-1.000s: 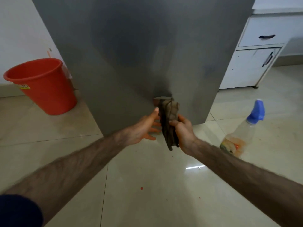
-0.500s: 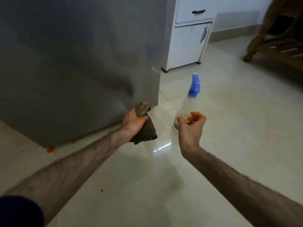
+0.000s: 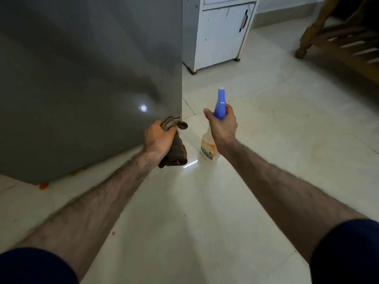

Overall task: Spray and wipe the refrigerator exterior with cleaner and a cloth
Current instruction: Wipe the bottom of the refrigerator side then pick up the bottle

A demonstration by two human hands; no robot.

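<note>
Refrigerator (image 3: 90, 78) side panel, grey, standing on the floor (image 3: 266, 140). Left hand (image 3: 159, 138), fingers closed around one bunched cloth (image 3: 175, 150), parked at the panel's lower corner, likely kept ready for wiping. Right hand (image 3: 222, 125), fingers wrapped on one spray bottle (image 3: 209, 148) neck beside that corner, probably for spraying.

Bare forearms, dark navy sleeves (image 3: 346, 251).
</note>
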